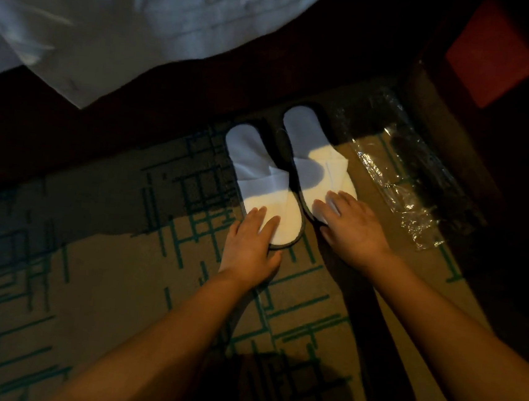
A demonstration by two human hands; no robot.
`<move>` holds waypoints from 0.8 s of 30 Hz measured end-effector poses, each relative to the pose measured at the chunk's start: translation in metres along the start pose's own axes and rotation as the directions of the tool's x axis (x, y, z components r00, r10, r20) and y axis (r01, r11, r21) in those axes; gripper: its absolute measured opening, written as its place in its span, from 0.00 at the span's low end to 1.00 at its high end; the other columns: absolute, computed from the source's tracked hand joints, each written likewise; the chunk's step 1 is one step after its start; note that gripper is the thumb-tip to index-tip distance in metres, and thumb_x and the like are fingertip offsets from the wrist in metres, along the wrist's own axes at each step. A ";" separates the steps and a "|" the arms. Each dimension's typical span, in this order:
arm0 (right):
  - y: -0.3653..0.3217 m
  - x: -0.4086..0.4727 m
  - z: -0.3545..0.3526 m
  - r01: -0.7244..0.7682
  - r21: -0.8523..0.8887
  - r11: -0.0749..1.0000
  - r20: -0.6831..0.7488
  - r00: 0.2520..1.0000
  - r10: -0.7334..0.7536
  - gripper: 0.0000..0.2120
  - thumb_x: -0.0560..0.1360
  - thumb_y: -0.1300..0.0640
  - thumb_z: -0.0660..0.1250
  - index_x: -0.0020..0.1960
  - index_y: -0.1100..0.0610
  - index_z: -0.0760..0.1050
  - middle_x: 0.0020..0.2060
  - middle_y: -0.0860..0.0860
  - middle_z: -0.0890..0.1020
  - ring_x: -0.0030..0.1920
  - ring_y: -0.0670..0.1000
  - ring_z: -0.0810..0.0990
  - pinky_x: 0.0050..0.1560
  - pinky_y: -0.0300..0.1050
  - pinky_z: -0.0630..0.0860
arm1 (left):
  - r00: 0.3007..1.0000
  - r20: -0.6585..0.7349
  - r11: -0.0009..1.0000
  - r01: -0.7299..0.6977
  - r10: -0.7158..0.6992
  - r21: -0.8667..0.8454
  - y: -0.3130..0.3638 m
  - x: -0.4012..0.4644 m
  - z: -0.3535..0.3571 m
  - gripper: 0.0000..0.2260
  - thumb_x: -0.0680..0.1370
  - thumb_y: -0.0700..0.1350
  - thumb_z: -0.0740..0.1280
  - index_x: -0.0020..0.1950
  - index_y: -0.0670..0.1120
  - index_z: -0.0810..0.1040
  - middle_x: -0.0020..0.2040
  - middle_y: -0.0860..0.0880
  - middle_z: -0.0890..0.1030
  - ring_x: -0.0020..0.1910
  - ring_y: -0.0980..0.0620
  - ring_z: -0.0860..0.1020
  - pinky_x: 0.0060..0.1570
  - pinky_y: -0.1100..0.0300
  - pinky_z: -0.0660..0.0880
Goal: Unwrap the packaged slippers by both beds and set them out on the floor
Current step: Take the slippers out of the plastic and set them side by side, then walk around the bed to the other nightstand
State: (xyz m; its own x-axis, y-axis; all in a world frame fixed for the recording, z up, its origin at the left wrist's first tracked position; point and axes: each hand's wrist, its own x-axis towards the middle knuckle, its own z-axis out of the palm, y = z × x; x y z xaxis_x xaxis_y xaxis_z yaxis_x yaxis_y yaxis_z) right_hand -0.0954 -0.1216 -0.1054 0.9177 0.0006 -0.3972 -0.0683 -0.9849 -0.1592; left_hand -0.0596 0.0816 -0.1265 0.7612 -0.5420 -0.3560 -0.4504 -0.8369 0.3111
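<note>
Two white slippers with dark soles lie side by side on the patterned carpet, heels toward the bed. My left hand lies on the toe end of the left slipper, fingers on top and thumb at its rim. My right hand rests flat on the toe end of the right slipper, fingers spread. A clear plastic wrapper lies empty and crumpled on the carpet just right of the right slipper.
The bed's white sheet hangs over a dark base directly behind the slippers. Dark wooden furniture with a red item stands at the right. Beige carpet with green lines spreads to the left and toward me.
</note>
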 end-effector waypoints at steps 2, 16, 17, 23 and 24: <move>-0.006 -0.015 -0.015 -0.028 0.054 0.998 -0.038 0.999 0.030 0.24 0.76 0.53 0.61 0.71 0.54 0.63 0.70 0.59 0.67 0.71 0.59 0.64 0.67 0.55 0.64 | 0.997 0.075 0.999 0.011 -0.014 0.035 0.002 -0.007 -0.023 0.31 0.75 0.54 0.61 0.74 0.49 0.55 0.77 0.43 0.56 0.75 0.45 0.54 0.73 0.48 0.55; -0.114 -0.179 -0.282 -0.263 0.258 0.930 0.154 0.961 0.230 0.16 0.78 0.51 0.57 0.62 0.56 0.71 0.56 0.54 0.77 0.57 0.56 0.76 0.53 0.50 0.73 | 0.955 0.253 0.973 0.193 -0.156 -0.129 0.067 -0.174 -0.310 0.22 0.75 0.53 0.62 0.68 0.51 0.66 0.65 0.47 0.75 0.62 0.47 0.74 0.55 0.52 0.74; -0.124 -0.190 -0.306 -0.261 0.279 0.924 0.158 0.962 0.224 0.16 0.78 0.52 0.57 0.63 0.56 0.70 0.56 0.53 0.77 0.57 0.55 0.76 0.54 0.50 0.74 | 0.954 0.250 0.971 0.201 -0.164 -0.131 0.070 -0.190 -0.334 0.22 0.75 0.53 0.62 0.68 0.51 0.66 0.64 0.48 0.75 0.61 0.48 0.75 0.55 0.53 0.75; -0.190 -0.258 -0.441 -0.268 0.385 0.883 0.172 0.961 0.217 0.17 0.78 0.51 0.58 0.66 0.52 0.68 0.59 0.49 0.76 0.60 0.50 0.74 0.58 0.45 0.74 | 0.934 0.253 0.942 0.297 -0.252 -0.158 0.070 -0.279 -0.476 0.23 0.75 0.54 0.63 0.69 0.52 0.65 0.65 0.51 0.74 0.61 0.54 0.75 0.57 0.58 0.76; -0.202 -0.268 -0.460 -0.269 0.393 0.879 0.171 0.961 0.217 0.17 0.78 0.51 0.58 0.66 0.52 0.69 0.59 0.49 0.76 0.60 0.49 0.74 0.57 0.45 0.74 | 0.932 0.249 0.937 0.308 -0.264 -0.162 0.068 -0.292 -0.498 0.23 0.75 0.54 0.64 0.69 0.52 0.66 0.64 0.51 0.75 0.60 0.55 0.75 0.56 0.59 0.76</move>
State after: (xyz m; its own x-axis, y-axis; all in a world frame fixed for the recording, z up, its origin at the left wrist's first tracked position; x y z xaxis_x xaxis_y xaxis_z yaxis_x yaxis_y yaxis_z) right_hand -0.1476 -0.0031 0.4491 0.8003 -0.1838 -0.5707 -0.4603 -0.7982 -0.3885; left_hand -0.0801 0.2211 0.4379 0.7118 -0.3036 -0.6334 -0.1117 -0.9392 0.3247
